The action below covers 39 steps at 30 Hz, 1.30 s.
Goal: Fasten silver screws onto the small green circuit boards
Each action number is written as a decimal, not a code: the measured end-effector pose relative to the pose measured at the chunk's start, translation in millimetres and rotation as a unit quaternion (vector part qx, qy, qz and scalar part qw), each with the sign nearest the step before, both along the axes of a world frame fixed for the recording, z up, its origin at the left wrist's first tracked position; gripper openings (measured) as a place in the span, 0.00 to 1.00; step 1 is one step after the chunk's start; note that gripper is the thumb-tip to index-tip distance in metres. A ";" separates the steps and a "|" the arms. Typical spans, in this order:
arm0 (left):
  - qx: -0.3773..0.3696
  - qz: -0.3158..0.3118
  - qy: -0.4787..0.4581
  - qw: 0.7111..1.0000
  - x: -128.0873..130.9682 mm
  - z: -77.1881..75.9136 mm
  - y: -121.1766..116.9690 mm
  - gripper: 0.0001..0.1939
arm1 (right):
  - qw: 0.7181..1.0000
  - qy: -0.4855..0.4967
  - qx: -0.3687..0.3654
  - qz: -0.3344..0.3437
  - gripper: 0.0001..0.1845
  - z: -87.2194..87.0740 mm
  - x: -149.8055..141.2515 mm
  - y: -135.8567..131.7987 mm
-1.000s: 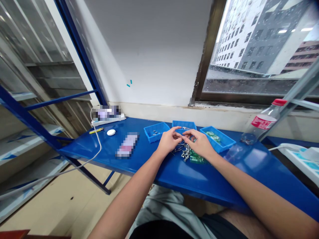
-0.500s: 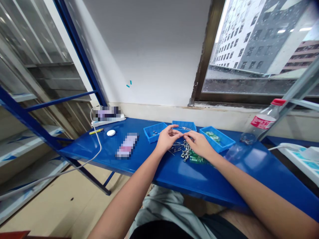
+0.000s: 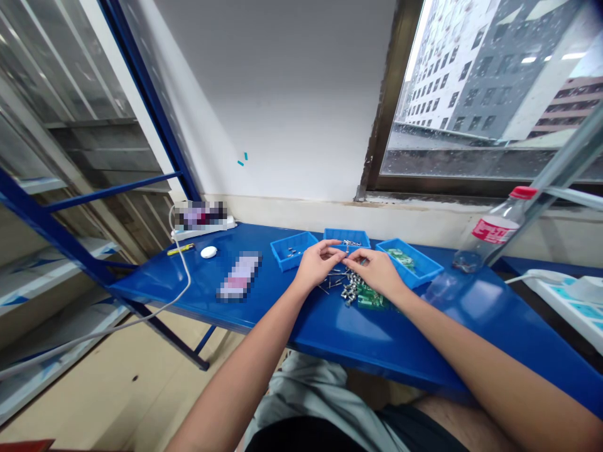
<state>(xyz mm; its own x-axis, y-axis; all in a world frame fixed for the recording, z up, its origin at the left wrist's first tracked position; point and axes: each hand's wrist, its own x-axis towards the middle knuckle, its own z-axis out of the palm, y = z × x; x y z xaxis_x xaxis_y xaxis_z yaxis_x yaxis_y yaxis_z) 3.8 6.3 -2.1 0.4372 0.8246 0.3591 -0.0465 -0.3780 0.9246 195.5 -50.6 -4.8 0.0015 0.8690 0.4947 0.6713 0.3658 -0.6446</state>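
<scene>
My left hand [image 3: 319, 263] and my right hand [image 3: 374, 270] meet fingertip to fingertip above the table. Both pinch at a small silver metal part [image 3: 347, 248] that is mostly covered by the fingers. Below them lies a pile of small shiny metal fittings [image 3: 349, 290], with thin metal rods [image 3: 333, 280] to its left. Green see-through plastic pieces [image 3: 370, 298] lie under my right wrist. Behind the hands, a blue tray [image 3: 360, 235] holds several metal pieces. The left blue tray [image 3: 281, 250] has a few small parts, and the right blue tray [image 3: 431, 271] holds green pieces.
On the blue table [image 3: 325, 336], a blurred flat object [image 3: 239, 276], a white round object [image 3: 208, 252] and a yellow-handled tool [image 3: 180, 249] lie to the left. A white cable [image 3: 187, 282] crosses the left edge. A plastic bottle [image 3: 494, 229] stands at right, near a power strip [image 3: 565, 292].
My fingertips have shifted slightly, and a bit of silver metal now shows between them. The hands otherwise stay in place; the view has moved a little.
</scene>
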 end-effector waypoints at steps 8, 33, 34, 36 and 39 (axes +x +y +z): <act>0.214 0.083 0.255 0.939 -4.9 -2.7 -2.3 0.12 | 0.997 0.074 -0.028 0.000 0.19 0.5 6.6 12.7; 0.100 0.078 0.070 0.989 -1.4 -0.8 -0.3 0.08 | 0.999 -0.012 0.047 0.009 0.09 3.7 0.2 2.8; 0.078 0.077 0.044 0.993 -1.2 -0.4 -0.2 0.09 | 0.999 -0.006 0.040 0.013 0.09 3.9 -1.1 2.3; 0.044 0.066 0.012 0.997 -0.7 -1.1 0.8 0.11 | 0.999 0.002 0.028 0.022 0.08 4.6 -3.4 1.0; 0.020 0.041 -0.009 0.999 0.7 -4.0 3.6 0.14 | 0.999 -0.018 0.037 0.028 0.06 4.9 -5.3 -0.2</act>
